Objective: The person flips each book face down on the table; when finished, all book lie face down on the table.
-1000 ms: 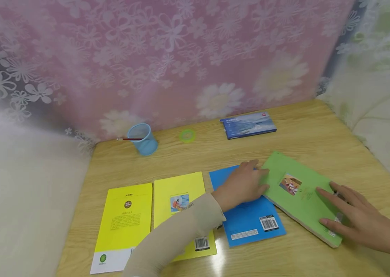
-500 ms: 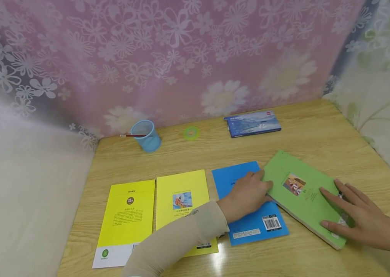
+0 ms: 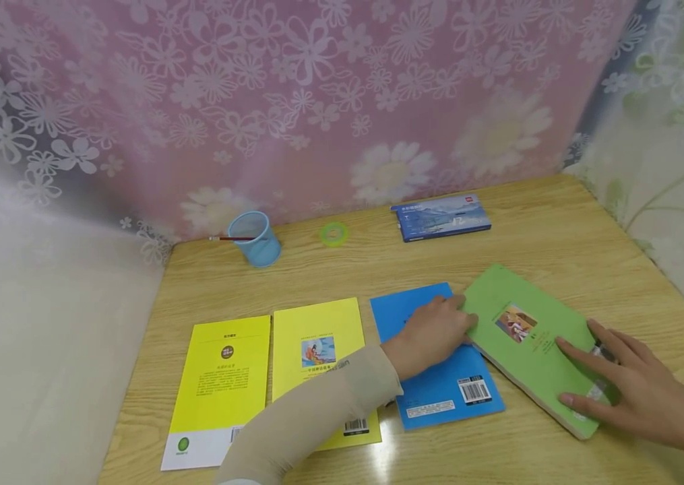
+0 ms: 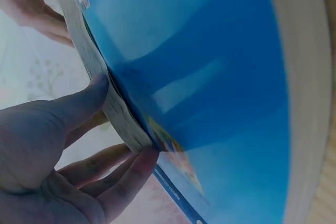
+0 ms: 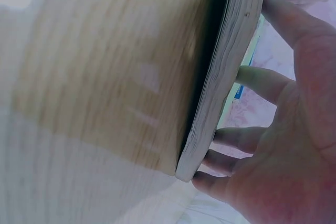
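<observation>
A thick green book point(image 3: 550, 310) lies slanted on the table, its near left corner close to or over the blue book point(image 3: 451, 384); whether they overlap is hidden. My left hand point(image 3: 435, 330) reaches across the blue book and grips the green book's left corner. In the left wrist view, my left thumb point(image 4: 92, 95) touches the page edge while the curved fingers point(image 4: 131, 177) meet the corner. My right hand point(image 3: 633, 384) rests with spread fingers on the green book's right end. The right wrist view shows those fingertips along the edge of the page block point(image 5: 223, 77).
Two yellow books, one point(image 3: 220, 377) at far left and one point(image 3: 317, 323) beside the blue book, lie side by side. Behind them stand a blue pen cup point(image 3: 259, 246) with a pencil point(image 3: 232, 238) across it, a green tape roll point(image 3: 333, 234) and a flat blue box point(image 3: 441, 219).
The green book's right end has turned slightly toward me, with my right hand moving along on it. My left hand stays at the left corner. The head view has shifted a little.
</observation>
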The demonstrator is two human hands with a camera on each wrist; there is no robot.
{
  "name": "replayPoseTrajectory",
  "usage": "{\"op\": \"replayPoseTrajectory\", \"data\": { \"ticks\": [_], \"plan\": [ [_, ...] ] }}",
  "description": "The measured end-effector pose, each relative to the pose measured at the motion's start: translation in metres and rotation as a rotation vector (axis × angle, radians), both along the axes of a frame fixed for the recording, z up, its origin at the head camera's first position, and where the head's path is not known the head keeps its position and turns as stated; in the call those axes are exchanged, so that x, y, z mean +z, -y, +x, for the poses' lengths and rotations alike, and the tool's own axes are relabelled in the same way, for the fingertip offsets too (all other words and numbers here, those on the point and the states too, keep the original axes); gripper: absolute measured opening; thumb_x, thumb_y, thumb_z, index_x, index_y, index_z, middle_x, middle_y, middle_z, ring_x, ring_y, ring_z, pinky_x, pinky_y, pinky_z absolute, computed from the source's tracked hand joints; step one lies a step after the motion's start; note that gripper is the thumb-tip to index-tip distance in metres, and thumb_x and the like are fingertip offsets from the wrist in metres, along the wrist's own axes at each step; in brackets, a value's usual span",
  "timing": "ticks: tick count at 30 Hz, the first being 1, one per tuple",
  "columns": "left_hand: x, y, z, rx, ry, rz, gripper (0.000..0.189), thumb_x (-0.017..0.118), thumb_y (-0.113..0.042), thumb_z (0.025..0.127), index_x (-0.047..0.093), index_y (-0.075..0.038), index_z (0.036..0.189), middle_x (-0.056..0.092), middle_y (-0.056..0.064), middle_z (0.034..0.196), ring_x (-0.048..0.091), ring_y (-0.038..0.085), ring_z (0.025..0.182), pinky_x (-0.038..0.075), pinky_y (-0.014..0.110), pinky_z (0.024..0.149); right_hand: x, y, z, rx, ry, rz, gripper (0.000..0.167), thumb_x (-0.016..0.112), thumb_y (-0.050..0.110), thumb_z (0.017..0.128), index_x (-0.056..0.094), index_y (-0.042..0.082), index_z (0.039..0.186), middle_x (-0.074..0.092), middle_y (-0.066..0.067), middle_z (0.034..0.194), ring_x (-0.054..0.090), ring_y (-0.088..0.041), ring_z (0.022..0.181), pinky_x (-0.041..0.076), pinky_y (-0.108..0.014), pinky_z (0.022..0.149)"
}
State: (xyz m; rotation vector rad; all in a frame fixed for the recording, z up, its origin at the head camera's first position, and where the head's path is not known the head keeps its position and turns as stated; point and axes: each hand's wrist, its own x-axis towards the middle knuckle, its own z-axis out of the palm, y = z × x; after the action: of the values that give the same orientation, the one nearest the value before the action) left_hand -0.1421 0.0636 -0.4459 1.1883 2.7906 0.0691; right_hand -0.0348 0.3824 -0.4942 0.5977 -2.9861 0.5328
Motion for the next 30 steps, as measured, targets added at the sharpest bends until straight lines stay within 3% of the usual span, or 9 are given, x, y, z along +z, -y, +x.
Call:
{"op": "replayPoseTrajectory", "data": {
  "ticks": [2,5,8,13,15,19,26,30],
  "plan": [
    [0.0,-0.002,-0.002,-0.017,-0.008,-0.015,0.035,0.063,-0.042,0.104,0.071,-0.032,0.136,0.061,0.002,0.149,0.065,0.018,0.126,0.06,0.029,0.099,0.001,0.0,0.003,-0.009,0.006,0.0,0.097,0.09,0.044,0.079,0.042,0.029,0.162,0.018,-0.041,0.167,0.032,-0.071,0.134,0.0,-0.077,0.125],
    [0.001,-0.005,-0.006,-0.037,-0.012,-0.032,0.034,0.063,-0.04,0.104,0.071,-0.033,0.136,0.062,0.0,0.147,0.065,0.017,0.126,0.058,0.027,0.101,0.002,0.001,0.008,-0.035,0.044,0.001,0.095,0.091,0.044,0.079,0.044,0.034,0.161,0.015,-0.042,0.167,0.031,-0.073,0.132,0.015,-0.087,0.111],
    [0.001,-0.007,-0.011,-0.05,-0.006,-0.036,0.032,0.065,-0.039,0.103,0.072,-0.033,0.134,0.065,-0.001,0.142,0.066,0.015,0.121,0.058,0.025,0.1,0.002,0.002,0.013,-0.05,0.056,-0.017,0.091,0.092,0.043,0.078,0.048,0.036,0.158,0.014,-0.041,0.167,0.031,-0.074,0.132,0.023,-0.087,0.101],
    [0.001,-0.011,-0.019,-0.08,0.005,-0.051,0.033,0.065,-0.036,0.104,0.071,-0.033,0.136,0.064,-0.001,0.142,0.066,0.012,0.122,0.056,0.026,0.106,-0.001,0.002,0.022,-0.03,-0.01,-0.052,0.091,0.095,0.04,0.073,0.054,0.036,0.154,0.015,-0.041,0.168,0.032,-0.073,0.131,0.01,-0.083,0.117],
    [0.001,-0.013,-0.022,-0.092,0.013,-0.064,0.035,0.064,-0.036,0.104,0.069,-0.033,0.139,0.06,0.0,0.149,0.064,0.014,0.129,0.054,0.027,0.111,-0.002,0.003,0.025,-0.029,-0.04,-0.048,0.092,0.096,0.04,0.07,0.056,0.037,0.153,0.017,-0.04,0.167,0.034,-0.07,0.129,0.016,-0.08,0.115],
    [0.002,-0.016,-0.029,-0.111,0.042,-0.076,0.037,0.064,-0.034,0.105,0.066,-0.033,0.142,0.052,0.002,0.16,0.059,0.018,0.139,0.05,0.027,0.115,-0.002,0.007,0.033,-0.048,-0.044,-0.034,0.093,0.097,0.043,0.068,0.056,0.041,0.151,0.019,-0.038,0.168,0.034,-0.066,0.127,0.027,-0.073,0.096],
    [0.003,-0.021,-0.039,-0.124,0.097,-0.055,0.041,0.067,-0.027,0.103,0.064,-0.03,0.144,0.048,0.001,0.163,0.056,0.017,0.143,0.047,0.026,0.118,0.001,0.01,0.04,-0.082,-0.006,0.006,0.083,0.095,0.046,0.071,0.06,0.045,0.146,0.03,-0.038,0.162,0.035,-0.062,0.128,0.034,-0.071,0.091],
    [0.005,-0.024,-0.042,-0.108,0.153,-0.042,0.046,0.065,-0.024,0.104,0.06,-0.032,0.149,0.045,0.0,0.165,0.051,0.016,0.148,0.045,0.026,0.12,0.003,0.009,0.041,-0.076,-0.001,0.012,0.077,0.094,0.044,0.073,0.063,0.044,0.144,0.03,-0.038,0.161,0.035,-0.062,0.128,0.032,-0.07,0.093]
  ]
}}
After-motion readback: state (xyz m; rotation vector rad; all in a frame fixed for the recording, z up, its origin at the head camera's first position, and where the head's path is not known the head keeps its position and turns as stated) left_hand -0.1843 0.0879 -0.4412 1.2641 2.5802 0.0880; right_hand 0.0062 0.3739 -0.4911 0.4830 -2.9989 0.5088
